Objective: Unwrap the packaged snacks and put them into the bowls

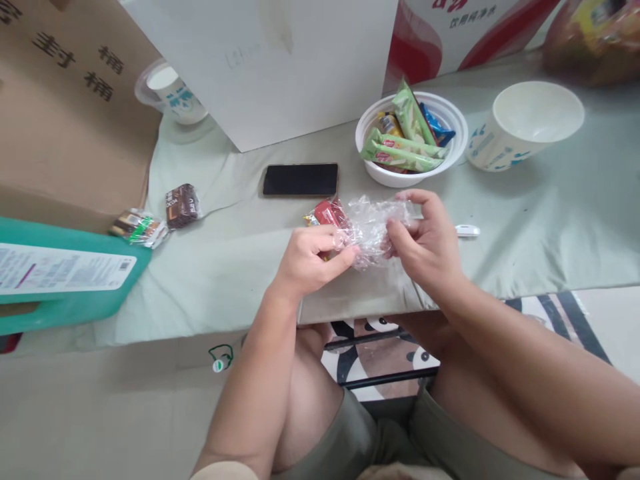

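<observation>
Between my two hands is a crumpled clear plastic bag, raised just above the table's front part. My left hand pinches its left side between thumb and fingers. On the right side, my right hand grips the plastic with thumb and bent fingers. A red snack packet with some yellow shows behind my left fingers, partly covered; whether it lies inside the plastic or behind it, I cannot tell. Beyond my hands, a white bowl holds several green, blue and yellow wrapped snacks.
A black phone lies behind my left hand. To the left are a brown snack packet, another packet, a green jug and cardboard box. A paper tub and small white object sit right.
</observation>
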{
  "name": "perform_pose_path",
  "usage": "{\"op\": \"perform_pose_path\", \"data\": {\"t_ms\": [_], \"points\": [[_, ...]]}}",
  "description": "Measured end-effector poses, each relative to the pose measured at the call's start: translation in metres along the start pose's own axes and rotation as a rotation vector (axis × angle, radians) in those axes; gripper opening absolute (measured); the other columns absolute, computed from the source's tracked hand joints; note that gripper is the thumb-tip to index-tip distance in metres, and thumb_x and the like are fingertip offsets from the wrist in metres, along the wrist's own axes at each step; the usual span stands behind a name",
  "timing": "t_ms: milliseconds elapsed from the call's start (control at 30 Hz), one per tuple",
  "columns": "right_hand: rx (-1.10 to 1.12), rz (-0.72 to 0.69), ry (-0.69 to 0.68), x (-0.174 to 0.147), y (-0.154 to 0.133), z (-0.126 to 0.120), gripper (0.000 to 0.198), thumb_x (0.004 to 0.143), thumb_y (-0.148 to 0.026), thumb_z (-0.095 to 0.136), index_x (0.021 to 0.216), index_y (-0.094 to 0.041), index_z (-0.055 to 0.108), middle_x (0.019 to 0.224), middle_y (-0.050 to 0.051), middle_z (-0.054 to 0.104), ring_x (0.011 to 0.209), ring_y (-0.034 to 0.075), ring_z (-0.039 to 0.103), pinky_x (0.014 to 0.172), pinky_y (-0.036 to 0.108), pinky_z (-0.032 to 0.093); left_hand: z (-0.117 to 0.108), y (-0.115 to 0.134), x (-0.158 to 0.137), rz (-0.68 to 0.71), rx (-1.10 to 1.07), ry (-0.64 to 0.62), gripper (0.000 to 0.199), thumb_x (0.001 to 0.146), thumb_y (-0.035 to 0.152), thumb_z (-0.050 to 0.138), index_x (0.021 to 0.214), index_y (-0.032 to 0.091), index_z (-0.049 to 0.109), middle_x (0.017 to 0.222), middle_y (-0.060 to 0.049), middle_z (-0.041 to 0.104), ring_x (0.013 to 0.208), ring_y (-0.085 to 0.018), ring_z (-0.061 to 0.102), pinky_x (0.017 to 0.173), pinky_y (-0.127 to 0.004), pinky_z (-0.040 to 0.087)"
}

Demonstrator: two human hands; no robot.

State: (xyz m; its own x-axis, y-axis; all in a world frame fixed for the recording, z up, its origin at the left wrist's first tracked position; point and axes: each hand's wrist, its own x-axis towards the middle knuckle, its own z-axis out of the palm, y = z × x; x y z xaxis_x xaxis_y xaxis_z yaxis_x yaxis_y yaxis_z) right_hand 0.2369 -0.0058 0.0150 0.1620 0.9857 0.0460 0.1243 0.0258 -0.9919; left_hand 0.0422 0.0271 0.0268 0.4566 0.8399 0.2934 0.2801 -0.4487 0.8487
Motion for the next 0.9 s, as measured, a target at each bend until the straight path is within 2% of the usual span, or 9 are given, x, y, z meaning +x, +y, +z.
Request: {"op": "perform_pose_path", "data": {"t_ms": [67,200,300,400,500,567,667,800,900], "points": [[-0.069,-0.093,0.087,0.004,0.005,-0.003,0.028,0.093,-0.031,0.064,0.118,-0.029,0.051,0.075,-0.003,0.058,0.053,0.014,0.057,0.051,0.03,0.049,0.002,-0.002,-0.001,-0.079,0.037,0.016,0.049,0.087,0.035,0.066,0.046,0.018,0.044,0.047,0.003,0.04,0.047,-0.008,0.035,0.048,-0.027,0.025],[-0.27,-0.604,0.371,0.001,0.001,-0.012,0.019,0.091,-0.023,0.059,0.11,-0.029,0.056,0.103,0.008,0.061,0.093,0.025,0.066,0.078,0.043,0.055,0.004,-0.006,-0.001,-0.327,0.026,0.049,0.027,0.085,0.039,0.068,0.069,0.019,0.058,0.053,0.005,0.053,0.05,-0.009,0.043,0.05,-0.023,0.031],[-0.452,-0.808,0.114,-0.009,-0.008,-0.011,0.022,0.091,-0.019,0.058,0.109,-0.03,0.061,0.105,0.008,0.068,0.105,0.029,0.068,0.092,0.049,0.054,0.004,-0.009,-0.001,-0.369,-0.007,0.013,0.026,0.083,0.037,0.07,0.103,0.021,0.065,0.063,0.006,0.061,0.053,-0.009,0.049,0.054,-0.022,0.038],[-0.644,-0.734,-0.247,-0.015,-0.008,-0.001,0.035,0.091,-0.026,0.063,0.126,-0.026,0.061,0.128,0.012,0.072,0.119,0.032,0.067,0.1,0.05,0.052,0.004,-0.01,0.0,-0.298,0.055,0.042,0.04,0.077,0.026,0.071,0.115,0.022,0.063,0.082,0.004,0.066,0.052,-0.006,0.044,0.052,-0.022,0.037],[-0.787,-0.531,-0.384,-0.012,0.002,0.006,0.051,0.089,-0.031,0.067,0.138,-0.019,0.059,0.142,0.016,0.067,0.126,0.036,0.065,0.101,0.053,0.051,0.005,-0.013,0.0,-0.199,0.106,0.134,0.041,0.075,0.02,0.069,0.116,0.022,0.063,0.1,-0.001,0.066,0.053,-0.005,0.042,0.052,-0.023,0.039],[-0.808,-0.421,-0.382,-0.008,0.008,0.005,0.043,0.089,-0.026,0.065,0.131,-0.02,0.064,0.135,0.014,0.071,0.12,0.036,0.068,0.097,0.052,0.053,0.004,-0.016,0.0,-0.143,0.103,0.187,0.03,0.081,0.023,0.067,0.11,0.021,0.064,0.102,-0.003,0.064,0.053,-0.005,0.041,0.053,-0.024,0.04],[-0.706,-0.403,-0.301,-0.003,0.008,0.0,0.023,0.09,-0.021,0.058,0.108,-0.021,0.072,0.111,0.01,0.079,0.101,0.03,0.074,0.089,0.045,0.055,0.003,-0.02,0.0,-0.061,0.018,0.232,0.019,0.088,0.034,0.065,0.101,0.02,0.067,0.103,-0.004,0.063,0.059,-0.008,0.047,0.056,-0.026,0.044],[-0.43,-0.389,-0.068,-0.003,-0.006,-0.01,0.01,0.087,-0.024,0.062,0.092,-0.023,0.071,0.085,0.004,0.077,0.08,0.022,0.071,0.075,0.035,0.054,0.003,-0.022,0.001,-0.031,-0.189,0.224,0.032,0.09,0.051,0.066,0.101,0.021,0.071,0.103,-0.007,0.066,0.085,-0.017,0.063,0.071,-0.029,0.053],[-0.059,-0.182,-0.022,-0.002,-0.017,-0.016,0.016,0.091,-0.036,0.062,0.085,-0.023,0.066,0.073,0.0,0.07,0.063,0.016,0.064,0.06,0.03,0.051,0.003,-0.02,0.002,-0.126,-0.365,0.239,0.041,0.086,0.06,0.069,0.098,0.021,0.071,0.109,-0.008,0.07,0.099,-0.02,0.067,0.081,-0.032,0.056]]}}
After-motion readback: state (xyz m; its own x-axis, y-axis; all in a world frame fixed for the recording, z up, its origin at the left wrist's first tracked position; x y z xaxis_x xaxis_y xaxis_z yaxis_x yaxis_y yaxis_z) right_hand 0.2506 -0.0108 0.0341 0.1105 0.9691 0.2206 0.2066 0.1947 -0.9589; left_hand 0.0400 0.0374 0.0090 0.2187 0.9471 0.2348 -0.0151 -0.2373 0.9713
